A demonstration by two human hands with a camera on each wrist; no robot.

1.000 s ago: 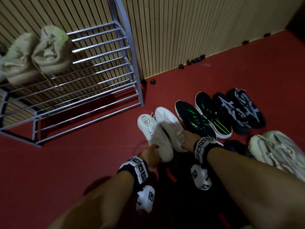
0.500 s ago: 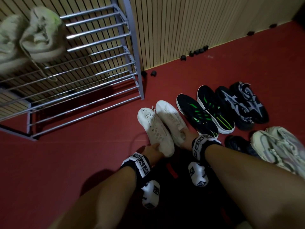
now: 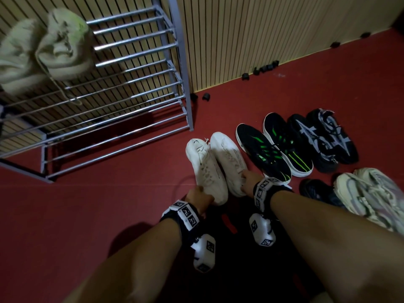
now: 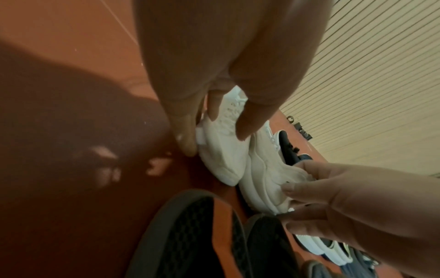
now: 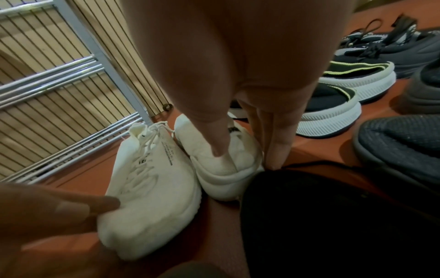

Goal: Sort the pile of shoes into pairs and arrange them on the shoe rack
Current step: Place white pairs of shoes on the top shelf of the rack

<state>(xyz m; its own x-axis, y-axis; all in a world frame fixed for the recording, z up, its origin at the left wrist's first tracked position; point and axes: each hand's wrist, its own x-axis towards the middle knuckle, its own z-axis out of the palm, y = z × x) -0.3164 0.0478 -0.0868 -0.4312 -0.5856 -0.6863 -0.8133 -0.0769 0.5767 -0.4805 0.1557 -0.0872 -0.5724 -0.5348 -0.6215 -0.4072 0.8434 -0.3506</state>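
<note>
Both hands have settled lower on the white pair since 1 s ago, and the shoes sit a touch nearer the rack. Now the left hand (image 3: 200, 196) pinches the heel end of the left white shoe (image 3: 207, 171), thumb on one side and fingers on the other, while the right hand (image 3: 248, 182) curls its fingers and thumb round the heel of the right white shoe (image 3: 228, 158). Both shoes lie side by side on the red floor (image 3: 87, 215), touching — paired, not yet shelved.

Next, I judge, comes a lift of both at once and a carry left to the shoe rack (image 3: 135, 68), where 1 pale green pair (image 3: 39, 53) already rests on the top tier; open bars lie beside it.

Near the right arm stand the black-and-green pair (image 3: 273, 149), the black-and-grey pair (image 3: 321, 141) and a cream pair (image 3: 371, 193). A dark shoe (image 3: 314, 190) sits between them — its mate, I think, is hidden.
</note>
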